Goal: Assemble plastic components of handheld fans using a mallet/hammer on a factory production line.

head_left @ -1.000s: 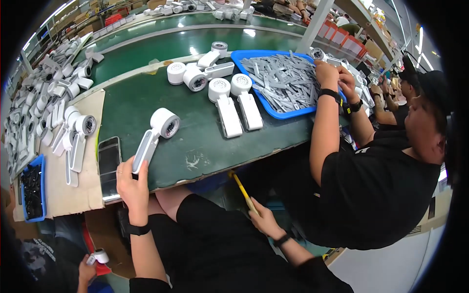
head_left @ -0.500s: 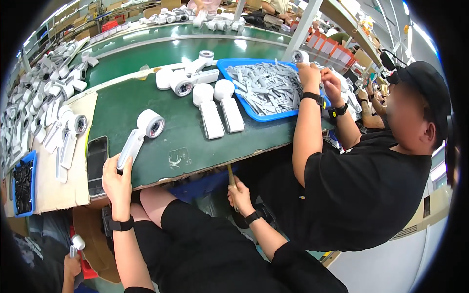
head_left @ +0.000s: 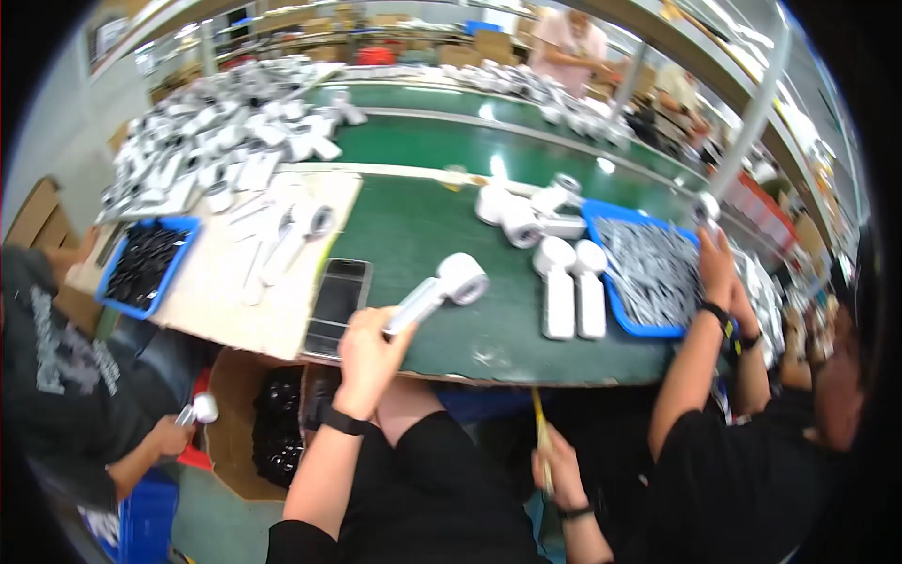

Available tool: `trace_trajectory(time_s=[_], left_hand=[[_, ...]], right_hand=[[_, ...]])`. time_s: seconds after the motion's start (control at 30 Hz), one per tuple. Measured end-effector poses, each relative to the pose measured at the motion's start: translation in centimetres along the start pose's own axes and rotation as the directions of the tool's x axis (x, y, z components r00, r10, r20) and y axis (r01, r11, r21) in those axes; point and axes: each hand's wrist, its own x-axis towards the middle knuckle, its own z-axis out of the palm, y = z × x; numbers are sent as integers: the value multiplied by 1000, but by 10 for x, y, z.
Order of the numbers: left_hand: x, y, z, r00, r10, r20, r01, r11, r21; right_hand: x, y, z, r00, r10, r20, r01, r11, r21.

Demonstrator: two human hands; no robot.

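We judge the step in hand to be a plain one of holding: our left hand is closed on the handle of a white handheld fan, fingers about its lower end. Our right hand, at 5 o'clock from the fan, grips a slim yellow tool that points to 12 o'clock, below the table edge in our view and well apart from the fan; what its tip meets, we cannot tell. Any next move, we reckon, calls for a steady hold on the handle and, if the tool is to serve on the fan, for bringing it up past the edge without a knock.

The fan is over the green tabletop, near the front; whether it rests there or hangs just above, we cannot tell. It slants, its round head toward 2 o'clock and its handle toward 8. The head is a short drum with a greyish ring on its right face; the handle is pale, and blur hides finer detail. From it we find a smartphone near 9 o'clock and, at 3 o'clock, two more white fans beside a blue tray of grey strips.
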Motion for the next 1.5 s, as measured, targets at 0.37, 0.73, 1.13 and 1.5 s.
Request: trace_trajectory(time_s=[0.37,0.73,1.13,1.5], left_hand=[[1,4,5,995,-14,-103,2,993,-115],[-3,3,9,993,4,-120,-23,986,-163],[-5,0,13,991,-24,-130,1,984,-176],[-2,-2,16,988,-5,-153,-22,985,-172]], right_hand=[[-64,-104,62,844,-143,518,415,785,-460],[-6,-142,116,633,-556,539,750,267,-606],[-2,-154,128,735,-373,567,668,251,-701],[-16,-157,126,711,-416,567,691,262,-674]])
